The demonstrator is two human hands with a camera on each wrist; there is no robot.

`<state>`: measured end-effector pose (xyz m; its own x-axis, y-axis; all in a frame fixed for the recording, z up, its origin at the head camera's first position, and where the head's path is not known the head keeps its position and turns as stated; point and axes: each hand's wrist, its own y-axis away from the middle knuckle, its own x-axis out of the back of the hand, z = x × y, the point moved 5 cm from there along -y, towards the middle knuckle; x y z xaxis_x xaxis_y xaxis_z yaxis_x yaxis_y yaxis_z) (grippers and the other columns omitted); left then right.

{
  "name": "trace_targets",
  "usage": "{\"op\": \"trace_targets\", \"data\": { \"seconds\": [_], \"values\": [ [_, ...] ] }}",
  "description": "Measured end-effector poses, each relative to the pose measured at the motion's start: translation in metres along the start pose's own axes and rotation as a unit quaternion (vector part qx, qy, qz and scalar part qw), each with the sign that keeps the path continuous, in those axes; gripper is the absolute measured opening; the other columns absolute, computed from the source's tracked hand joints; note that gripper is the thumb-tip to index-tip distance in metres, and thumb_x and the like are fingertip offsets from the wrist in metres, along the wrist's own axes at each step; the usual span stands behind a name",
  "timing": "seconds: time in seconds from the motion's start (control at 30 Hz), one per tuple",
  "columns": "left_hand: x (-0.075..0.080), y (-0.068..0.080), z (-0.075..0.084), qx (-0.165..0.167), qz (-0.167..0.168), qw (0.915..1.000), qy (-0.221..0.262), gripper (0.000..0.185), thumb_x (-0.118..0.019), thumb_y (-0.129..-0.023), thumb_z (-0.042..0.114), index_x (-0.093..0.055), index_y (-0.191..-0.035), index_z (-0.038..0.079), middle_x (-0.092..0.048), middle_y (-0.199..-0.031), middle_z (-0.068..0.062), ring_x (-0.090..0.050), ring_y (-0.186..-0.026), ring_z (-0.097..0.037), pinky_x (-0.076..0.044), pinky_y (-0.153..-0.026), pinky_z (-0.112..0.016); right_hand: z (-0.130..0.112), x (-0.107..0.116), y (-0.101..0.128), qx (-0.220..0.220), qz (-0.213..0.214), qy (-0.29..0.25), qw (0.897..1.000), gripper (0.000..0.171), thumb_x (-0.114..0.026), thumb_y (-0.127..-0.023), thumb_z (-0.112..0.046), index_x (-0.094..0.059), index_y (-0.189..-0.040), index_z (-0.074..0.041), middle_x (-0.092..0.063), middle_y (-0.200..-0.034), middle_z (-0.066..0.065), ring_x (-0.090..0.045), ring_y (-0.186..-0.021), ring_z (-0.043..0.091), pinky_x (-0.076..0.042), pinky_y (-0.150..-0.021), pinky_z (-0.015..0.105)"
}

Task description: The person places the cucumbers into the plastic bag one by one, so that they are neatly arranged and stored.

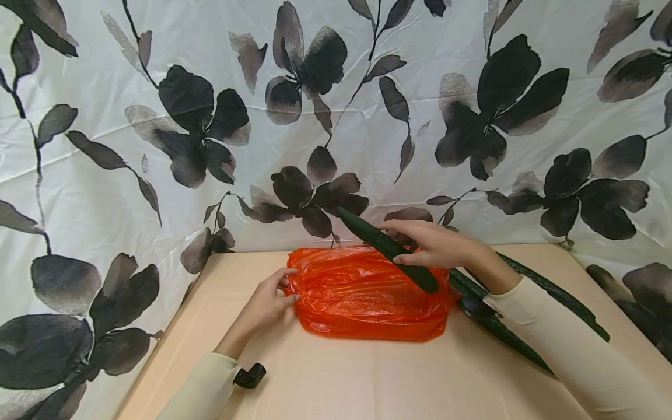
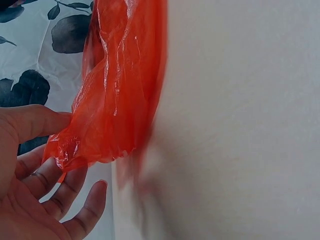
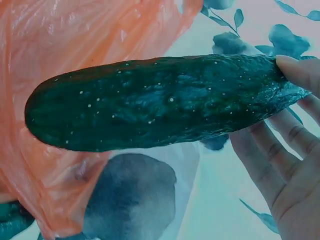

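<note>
A crumpled orange plastic bag (image 1: 362, 294) lies in the middle of the beige table (image 1: 367, 379). My left hand (image 1: 287, 287) pinches the bag's left edge; in the left wrist view the thumb (image 2: 37, 121) lies on the orange film (image 2: 117, 95) with the fingers (image 2: 67, 192) under it. My right hand (image 1: 403, 242) holds a dark green cucumber (image 1: 385, 248) slanted in the air over the bag's right part. Close up, the bumpy cucumber (image 3: 160, 102) sits between my thumb and fingers (image 3: 272, 165), with the bag (image 3: 55, 45) behind it.
Two more long cucumbers (image 1: 501, 329) (image 1: 559, 297) lie on the table at the right, partly under my right forearm. A white cloth with dark leaf prints (image 1: 336, 116) hangs behind and at both sides. The table's left edge (image 1: 163, 344) runs close by my left arm.
</note>
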<state>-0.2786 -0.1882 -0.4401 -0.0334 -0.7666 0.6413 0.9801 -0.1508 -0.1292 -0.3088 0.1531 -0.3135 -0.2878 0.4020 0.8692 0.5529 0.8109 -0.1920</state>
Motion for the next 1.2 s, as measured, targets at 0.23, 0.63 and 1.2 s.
{"op": "trace_targets", "data": {
  "seconds": [0.23, 0.63, 1.2],
  "values": [
    [0.0, 0.001, 0.001, -0.002, 0.0, 1.0, 0.005, 0.055, -0.076, -0.085, 0.001, -0.058, -0.136, 0.003, -0.06, -0.1, -0.007, -0.06, -0.1, -0.025, -0.047, -0.087, -0.041, 0.001, -0.016, -0.005, -0.006, -0.012, -0.006, 1.0, 0.069, -0.073, -0.094, -0.02, -0.04, -0.154, -0.017, -0.065, -0.126, 0.003, -0.065, -0.111, 0.019, -0.057, -0.09, 0.041],
    [0.001, 0.002, 0.0, -0.004, -0.004, 1.0, -0.002, 0.055, -0.076, -0.085, 0.002, -0.058, -0.137, 0.004, -0.059, -0.101, -0.006, -0.059, -0.099, -0.023, -0.046, -0.084, -0.035, 0.003, -0.046, -0.006, -0.032, -0.048, -0.018, 0.998, 0.073, -0.072, -0.095, -0.022, -0.034, -0.157, -0.018, -0.056, -0.14, 0.006, -0.062, -0.118, 0.026, -0.057, -0.091, 0.044],
    [0.001, 0.002, -0.002, -0.002, -0.006, 1.0, 0.003, 0.055, -0.076, -0.085, 0.0, -0.058, -0.137, 0.006, -0.06, -0.099, -0.006, -0.06, -0.099, -0.023, -0.047, -0.087, -0.039, 0.002, -0.062, -0.009, -0.042, -0.078, 0.029, 0.996, 0.072, -0.072, -0.095, -0.025, -0.035, -0.157, -0.018, -0.05, -0.149, 0.003, -0.061, -0.118, 0.022, -0.053, -0.096, 0.045]
  ]
}}
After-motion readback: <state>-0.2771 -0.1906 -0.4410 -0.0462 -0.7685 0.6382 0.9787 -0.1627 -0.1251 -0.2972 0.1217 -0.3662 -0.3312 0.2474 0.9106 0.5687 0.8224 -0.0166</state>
